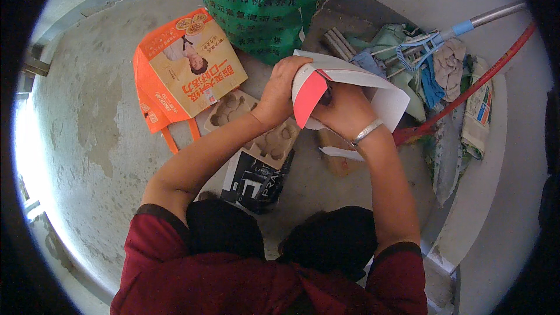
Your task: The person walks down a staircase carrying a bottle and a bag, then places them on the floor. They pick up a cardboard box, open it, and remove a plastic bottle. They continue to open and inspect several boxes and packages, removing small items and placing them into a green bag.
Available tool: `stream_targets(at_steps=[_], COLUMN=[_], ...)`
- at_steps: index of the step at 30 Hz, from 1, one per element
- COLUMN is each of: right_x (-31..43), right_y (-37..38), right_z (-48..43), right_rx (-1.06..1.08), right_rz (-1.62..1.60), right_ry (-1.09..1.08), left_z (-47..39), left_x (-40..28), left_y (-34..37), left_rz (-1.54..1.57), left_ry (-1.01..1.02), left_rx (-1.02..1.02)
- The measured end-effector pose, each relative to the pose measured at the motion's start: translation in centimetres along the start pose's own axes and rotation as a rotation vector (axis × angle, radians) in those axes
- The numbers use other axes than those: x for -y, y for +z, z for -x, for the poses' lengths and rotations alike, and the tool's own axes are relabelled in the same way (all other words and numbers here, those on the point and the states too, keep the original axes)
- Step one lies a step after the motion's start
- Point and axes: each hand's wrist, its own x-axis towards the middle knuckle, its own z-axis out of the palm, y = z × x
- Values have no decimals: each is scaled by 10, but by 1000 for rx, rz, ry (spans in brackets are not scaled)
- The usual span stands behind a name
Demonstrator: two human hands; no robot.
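Observation:
My left hand point(282, 87) grips the left side of a white cardboard box point(302, 79), thumb side up near its top edge. A pinkish-red flap point(309, 100) hangs at the box's near left corner. Inside the box's open side is my right hand point(345, 107), with a silver bangle on its wrist. The right fingers are hidden by the cardboard, and a small dark patch shows beside them. Below my left wrist, a moulded pulp tray point(273, 142) with round hollows lies over a black printed box point(253, 181) on the floor.
An orange carton bag point(188, 70) lies at the left, with a green woven sack point(262, 13) behind the box. To the right are a mop point(420, 48) with a metal handle, rags point(450, 68), a red pole point(481, 81) and a folded printed sack point(479, 109). A curved wall borders the right.

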Motion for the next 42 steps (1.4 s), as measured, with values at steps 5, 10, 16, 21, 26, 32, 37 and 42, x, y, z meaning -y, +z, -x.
stream_targets(at_steps=[5, 10, 16, 21, 26, 32, 37, 42], right_x=[-12, -23, -36, -30, -21, -8, 11, 27], right_y=[8, 18, 13, 2, -18, -28, -38, -63], right_z=[-3, -5, -2, 6, 22, 35, 44, 67], right_rx=[54, 81, 66, 60, -10, 32, 54, -174], right_rz=[117, 345, 328, 105, -3, 118, 190, 231], right_ry=[-18, -126, -65, 136, -89, -176, -130, -236], left_z=[1, 2, 0, 0, 3, 2, 2, 1], left_x=[2, 4, 3, 10, 20, 20, 22, 34], left_y=[4, 6, 6, 6, 3, 0, -4, -8], left_rz=[5, -72, -72, -6, 14, 11, 71, 281], left_ry=[17, 66, 38, 42, -63, -62, -126, -209], left_rx=[17, 26, 55, 4, -12, 35, 51, 46])
